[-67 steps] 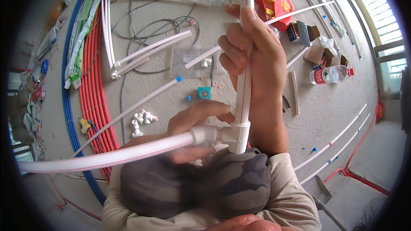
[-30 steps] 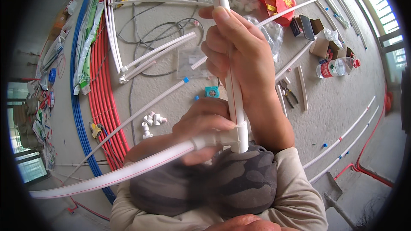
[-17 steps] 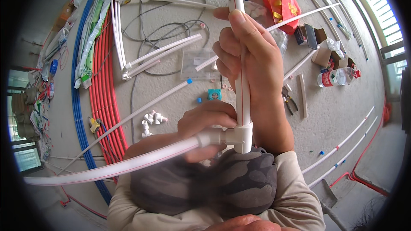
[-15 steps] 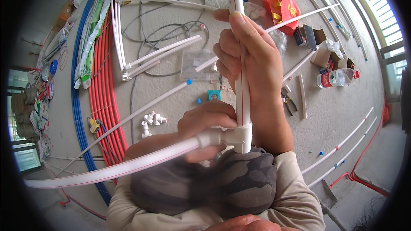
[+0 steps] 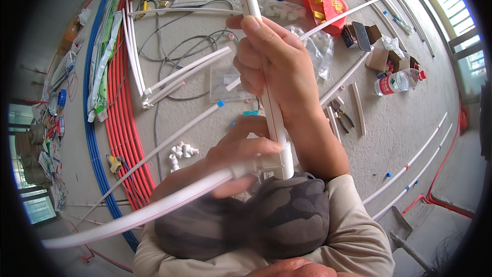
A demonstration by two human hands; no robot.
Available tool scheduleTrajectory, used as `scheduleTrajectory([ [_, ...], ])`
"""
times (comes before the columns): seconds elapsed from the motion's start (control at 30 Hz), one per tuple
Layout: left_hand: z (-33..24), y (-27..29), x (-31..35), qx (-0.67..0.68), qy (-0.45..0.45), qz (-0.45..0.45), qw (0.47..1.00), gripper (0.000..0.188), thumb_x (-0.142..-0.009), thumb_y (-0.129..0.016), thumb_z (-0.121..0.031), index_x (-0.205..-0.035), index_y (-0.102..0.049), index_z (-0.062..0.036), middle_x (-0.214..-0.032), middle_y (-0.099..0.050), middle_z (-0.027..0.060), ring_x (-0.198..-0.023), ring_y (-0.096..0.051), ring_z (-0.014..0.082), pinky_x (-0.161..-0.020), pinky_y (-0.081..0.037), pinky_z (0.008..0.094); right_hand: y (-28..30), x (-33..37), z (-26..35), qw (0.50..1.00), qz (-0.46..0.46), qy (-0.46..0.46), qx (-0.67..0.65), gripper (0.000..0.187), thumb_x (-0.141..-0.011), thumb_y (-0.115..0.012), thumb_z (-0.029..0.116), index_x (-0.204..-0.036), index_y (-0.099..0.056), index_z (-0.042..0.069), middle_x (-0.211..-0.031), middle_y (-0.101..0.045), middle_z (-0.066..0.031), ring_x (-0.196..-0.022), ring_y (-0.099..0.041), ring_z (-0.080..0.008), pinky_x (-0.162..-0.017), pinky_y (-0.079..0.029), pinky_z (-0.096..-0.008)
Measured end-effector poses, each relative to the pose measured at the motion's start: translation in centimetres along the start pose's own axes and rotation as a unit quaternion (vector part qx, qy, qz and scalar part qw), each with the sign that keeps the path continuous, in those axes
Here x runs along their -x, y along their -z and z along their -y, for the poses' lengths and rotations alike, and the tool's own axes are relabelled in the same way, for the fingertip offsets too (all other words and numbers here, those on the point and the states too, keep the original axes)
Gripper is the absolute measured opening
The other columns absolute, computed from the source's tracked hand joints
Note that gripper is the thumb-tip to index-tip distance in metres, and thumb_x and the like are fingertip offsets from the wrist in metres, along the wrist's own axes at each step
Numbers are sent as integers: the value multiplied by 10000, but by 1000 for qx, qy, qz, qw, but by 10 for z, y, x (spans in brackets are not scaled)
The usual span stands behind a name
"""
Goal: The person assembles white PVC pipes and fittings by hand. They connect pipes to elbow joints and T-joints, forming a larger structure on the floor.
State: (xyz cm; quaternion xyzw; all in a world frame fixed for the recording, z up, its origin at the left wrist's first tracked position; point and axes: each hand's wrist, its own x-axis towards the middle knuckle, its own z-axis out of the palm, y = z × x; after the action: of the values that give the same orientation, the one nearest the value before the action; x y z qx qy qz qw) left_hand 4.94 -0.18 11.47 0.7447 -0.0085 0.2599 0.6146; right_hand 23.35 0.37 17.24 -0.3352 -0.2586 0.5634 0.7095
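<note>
Head view, right hand (image 5: 279, 66) curled around pipe (image 5: 273, 110), left hand (image 5: 238, 144) lower

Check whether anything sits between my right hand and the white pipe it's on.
Nothing visible: your right hand is closed directly around the white pipe, whose lower end meets the tee fitting directly.

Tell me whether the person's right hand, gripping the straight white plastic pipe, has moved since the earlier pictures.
Yes, leftward: the right hand now sits farther left of the resting red, open-topped bag in this view.
</note>
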Motion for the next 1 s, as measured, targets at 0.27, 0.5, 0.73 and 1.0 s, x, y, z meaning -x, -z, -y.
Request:
scheduleTrajectory([
  [0.27, 15, -5, 5, 88, -8, -41, 995, 619, -767, -849, -128, -1307, -579, 12, -1351, -562, 275, -1250, -578, 391, -1061, -454, 493, 0, 2, 8, 998, 15, -21, -58, 350, -1088, -563, 298, -1267, -596, -1, -641, -351, 64, -520, -336, -48, -451, -268, -228],
  [0.5, 25, -1, -2, 26, -30, -18, 999, 545, -843, -855, -264, -1242, -632, 33, -1335, -617, 279, -1263, -598, 409, -1055, -470, 502, 10, 3, 5, 997, 6, -22, -71, 382, -1090, -550, 290, -1324, -563, -12, -688, -395, 42, -541, -373, -63, -452, -299, -225],
  [0.73, 47, -1, 12, 234, 86, 17, 968, 554, -903, -806, -269, -1352, -618, -4, -1367, -598, 299, -1303, -587, 413, -1032, -491, 521, 25, 10, -5, 947, 196, -10, -255, 377, -1084, -529, 277, -1308, -543, -27, -733, -449, 1, -546, -412, -95, -464, -369, -237],
  [1.0, 10, 4, 0, 227, 132, 4, 965, 504, -939, -678, 18, -1425, -567, -53, -1378, -587, 249, -1248, -633, 340, -906, -618, 361, 30, 26, -4, 981, 164, 105, -11, 548, -1058, -514, 460, -1250, -581, -49, -895, -651, -120, -787, -622, -163, -741, -487, -287],
])
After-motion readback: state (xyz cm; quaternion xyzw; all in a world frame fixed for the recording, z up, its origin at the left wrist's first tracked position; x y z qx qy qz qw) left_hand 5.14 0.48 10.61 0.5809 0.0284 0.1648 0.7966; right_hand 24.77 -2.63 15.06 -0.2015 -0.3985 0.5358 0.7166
